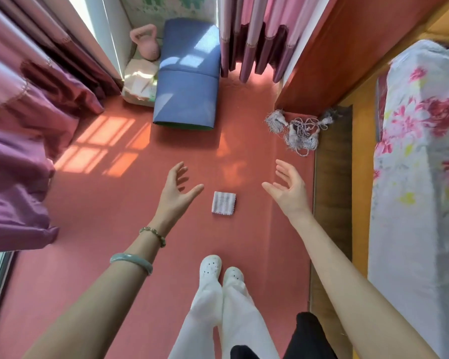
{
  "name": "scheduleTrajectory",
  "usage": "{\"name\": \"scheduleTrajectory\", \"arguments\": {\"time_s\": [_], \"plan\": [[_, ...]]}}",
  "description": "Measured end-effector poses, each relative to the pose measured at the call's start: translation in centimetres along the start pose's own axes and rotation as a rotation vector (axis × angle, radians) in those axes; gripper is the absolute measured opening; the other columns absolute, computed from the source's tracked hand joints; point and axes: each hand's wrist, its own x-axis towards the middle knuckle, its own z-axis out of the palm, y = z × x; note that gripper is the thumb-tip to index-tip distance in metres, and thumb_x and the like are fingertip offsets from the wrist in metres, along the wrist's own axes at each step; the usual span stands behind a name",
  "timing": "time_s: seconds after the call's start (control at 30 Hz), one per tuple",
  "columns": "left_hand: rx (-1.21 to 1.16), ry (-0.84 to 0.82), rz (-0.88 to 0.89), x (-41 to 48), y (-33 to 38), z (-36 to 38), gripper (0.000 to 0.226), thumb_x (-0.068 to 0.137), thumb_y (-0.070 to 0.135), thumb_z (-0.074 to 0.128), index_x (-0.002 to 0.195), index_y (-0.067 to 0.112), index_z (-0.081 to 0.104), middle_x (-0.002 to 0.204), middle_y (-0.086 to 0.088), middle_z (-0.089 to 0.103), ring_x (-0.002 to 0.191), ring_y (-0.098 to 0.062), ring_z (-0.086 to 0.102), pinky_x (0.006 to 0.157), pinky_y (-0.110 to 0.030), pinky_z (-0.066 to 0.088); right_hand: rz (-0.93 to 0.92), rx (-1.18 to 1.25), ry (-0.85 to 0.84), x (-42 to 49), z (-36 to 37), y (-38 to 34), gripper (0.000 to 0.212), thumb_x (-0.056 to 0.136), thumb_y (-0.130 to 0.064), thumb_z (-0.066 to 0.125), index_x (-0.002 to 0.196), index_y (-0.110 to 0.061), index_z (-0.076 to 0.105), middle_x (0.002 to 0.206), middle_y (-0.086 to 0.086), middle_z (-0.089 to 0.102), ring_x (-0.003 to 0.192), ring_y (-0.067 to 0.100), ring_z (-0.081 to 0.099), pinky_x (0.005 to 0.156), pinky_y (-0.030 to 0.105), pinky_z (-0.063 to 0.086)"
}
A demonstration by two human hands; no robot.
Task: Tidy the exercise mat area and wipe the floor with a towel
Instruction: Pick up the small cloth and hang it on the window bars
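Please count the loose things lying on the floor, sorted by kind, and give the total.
Folded towel: 1
Folded blue mat: 1
Pink kettlebell: 1
Tangle of tasselled cord: 1
Pale bundle beside the mat: 1
Total: 5

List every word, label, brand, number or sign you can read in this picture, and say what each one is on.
None: no readable text shows anywhere.
The pale package beside the folded blue mat bears faint markings, too blurred to read.
The folded towel on the floor shows only stripes.
The bed cover shows only flowers.
The pink kettlebell shows no number.
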Motion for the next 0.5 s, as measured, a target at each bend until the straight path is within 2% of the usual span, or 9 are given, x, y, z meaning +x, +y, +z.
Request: {"name": "scheduleTrajectory", "arguments": {"time_s": [0.1,0.2,0.5], "plan": [[0.055,-0.038,-0.054,-0.2,-4.5,1.7,0.070,0.080,0.021,0.073,0.138,0.018,0.034,0.133,0.000,0.048,0.114,-0.013,0.052,0.093,-0.026,0.042,0.037,-0.036,0.029,0.3,0.7,4.8,0.054,0.076,0.001,0.072,0.125,-0.009,0.054,0.128,0.012,0.054,0.113,0.014,0.052,0.078,0.005,0.047],[0.095,-0.058,-0.082,0.8,-10.3,4.0,0.066,0.081,0.023,0.071,0.137,0.020,0.036,0.132,0.002,0.049,0.113,-0.012,0.052,0.093,-0.025,0.041,0.078,-0.040,0.053,1.9,2.1,11.1,0.048,0.076,0.001,0.072,0.120,-0.009,0.058,0.122,0.015,0.057,0.109,0.018,0.055,0.076,0.004,0.047],[0.272,-0.120,-0.127,8.3,-32.1,13.2,0.053,0.084,0.023,0.067,0.132,0.017,0.045,0.131,0.006,0.049,0.111,-0.009,0.050,0.094,-0.026,0.041,0.179,-0.152,-0.013,10.3,8.7,35.3,0.040,0.076,0.002,0.070,0.112,-0.011,0.060,0.111,0.007,0.057,0.097,0.014,0.055,0.069,-0.001,0.042]]}}
